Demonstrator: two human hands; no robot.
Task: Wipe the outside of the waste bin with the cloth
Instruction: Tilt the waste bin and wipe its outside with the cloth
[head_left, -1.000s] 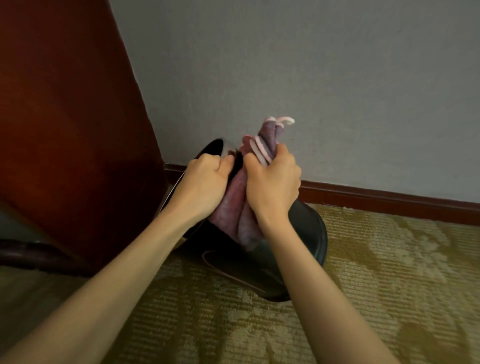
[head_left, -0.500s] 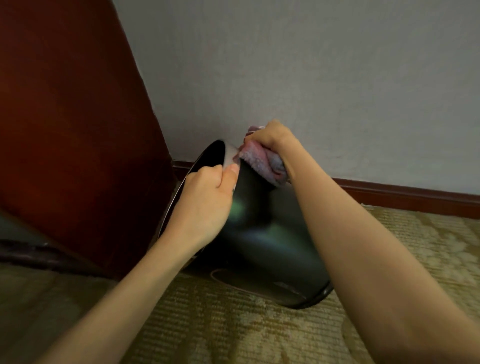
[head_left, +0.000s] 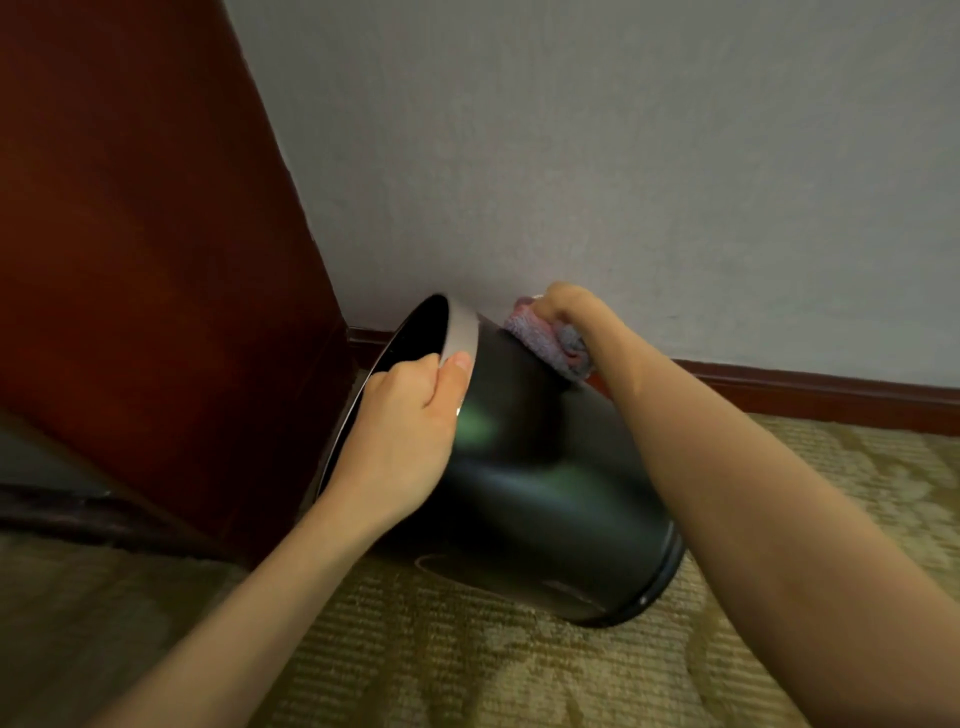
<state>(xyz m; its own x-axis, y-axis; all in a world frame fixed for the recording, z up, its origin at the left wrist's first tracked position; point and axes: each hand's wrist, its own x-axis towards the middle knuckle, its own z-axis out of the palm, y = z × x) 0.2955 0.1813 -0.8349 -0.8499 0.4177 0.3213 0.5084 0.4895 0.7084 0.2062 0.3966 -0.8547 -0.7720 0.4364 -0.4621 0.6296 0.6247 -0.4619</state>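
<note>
A glossy black waste bin (head_left: 540, 499) with a silver rim band is tilted on the carpet, its mouth turned up and to the left. My left hand (head_left: 410, 431) grips the rim, thumb on the outside of the band. My right hand (head_left: 566, 306) holds a bunched pink cloth (head_left: 545, 340) and presses it against the bin's far upper side, close to the wall. The fingers of the right hand are hidden behind the cloth and the bin.
A dark red wooden panel (head_left: 145, 249) stands right of nothing and left of the bin, almost touching its rim. A grey wall (head_left: 623, 156) with a reddish skirting board (head_left: 810, 389) runs just behind. Patterned olive carpet (head_left: 519, 670) covers the floor.
Both hands were bunching the cloth over the bin a second ago. Since then the left hand has taken the rim, and the right hand has carried the cloth to the bin's far side.
</note>
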